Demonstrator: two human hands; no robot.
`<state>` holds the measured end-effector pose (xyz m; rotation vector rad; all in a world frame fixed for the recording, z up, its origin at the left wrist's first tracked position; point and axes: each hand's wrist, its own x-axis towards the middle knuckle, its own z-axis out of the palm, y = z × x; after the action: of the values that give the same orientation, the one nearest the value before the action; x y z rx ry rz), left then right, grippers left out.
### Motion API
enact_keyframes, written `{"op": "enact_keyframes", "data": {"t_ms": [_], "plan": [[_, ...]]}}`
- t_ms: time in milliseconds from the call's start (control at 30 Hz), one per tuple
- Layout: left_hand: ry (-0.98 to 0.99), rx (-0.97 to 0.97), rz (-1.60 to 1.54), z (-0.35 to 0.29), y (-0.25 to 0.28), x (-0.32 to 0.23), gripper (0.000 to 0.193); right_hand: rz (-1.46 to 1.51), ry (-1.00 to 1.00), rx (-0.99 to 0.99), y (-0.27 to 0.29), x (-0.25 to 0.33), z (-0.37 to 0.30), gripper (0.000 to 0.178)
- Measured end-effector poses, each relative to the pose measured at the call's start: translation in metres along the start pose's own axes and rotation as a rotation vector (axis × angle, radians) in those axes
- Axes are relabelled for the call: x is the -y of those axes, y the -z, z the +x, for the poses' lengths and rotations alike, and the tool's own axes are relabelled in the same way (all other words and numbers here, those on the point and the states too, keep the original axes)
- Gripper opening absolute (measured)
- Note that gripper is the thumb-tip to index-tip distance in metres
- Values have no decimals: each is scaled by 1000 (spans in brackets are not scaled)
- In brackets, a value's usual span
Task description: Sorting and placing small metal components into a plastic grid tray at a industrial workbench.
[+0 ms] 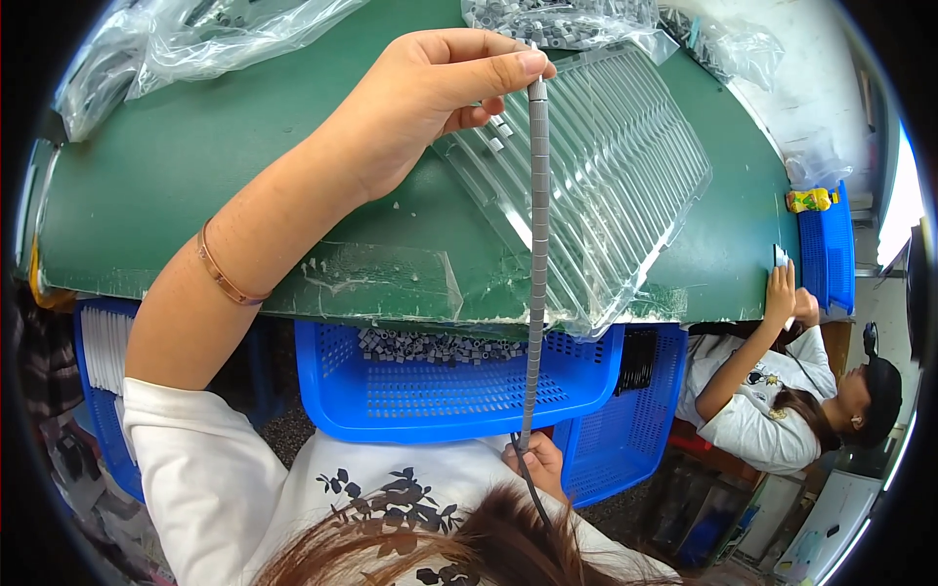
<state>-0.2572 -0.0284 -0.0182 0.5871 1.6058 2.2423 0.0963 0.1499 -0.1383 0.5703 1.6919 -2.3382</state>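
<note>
My left hand is raised above the green table, thumb and fingers pinched on the top end of a long thin rod strung with grey ring-like segments. The rod hangs almost upright, its segments stacked end to end. Close to my body, my right hand is closed around the rod's lower end, partly hidden by hair. A thin black cord runs down beside that hand. Behind the rod lies a clear ribbed plastic tray, with a few small grey pieces at its left side.
A blue basket below the table edge holds many small grey and black pieces. More blue baskets stand at both sides. Clear bags of grey pieces lie at the table's far side. Another person works at the right.
</note>
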Motion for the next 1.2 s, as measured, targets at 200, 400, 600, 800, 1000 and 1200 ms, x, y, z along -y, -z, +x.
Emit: {"op": "enact_keyframes", "data": {"t_ms": [200, 400, 600, 800, 1000, 1200], "plan": [[-3, 9, 16, 0, 3, 3, 21, -79, -45, 17, -1, 7, 2, 23], [-7, 2, 11, 0, 1, 3, 20, 3, -25, 3, 0, -1, 0, 21], [-4, 6, 2, 0, 1, 4, 19, 115, 57, 10, -1, -7, 1, 20], [-10, 10, 19, 0, 1, 3, 18, 45, 50, 1, 0, -8, 0, 20], [-2, 22, 45, -2, 0, 1, 19, 70, 17, -1, 0, -9, -1, 18], [-12, 35, 46, -1, 0, 0, 21, 56, -2, 27, 0, -5, -1, 17]]}}
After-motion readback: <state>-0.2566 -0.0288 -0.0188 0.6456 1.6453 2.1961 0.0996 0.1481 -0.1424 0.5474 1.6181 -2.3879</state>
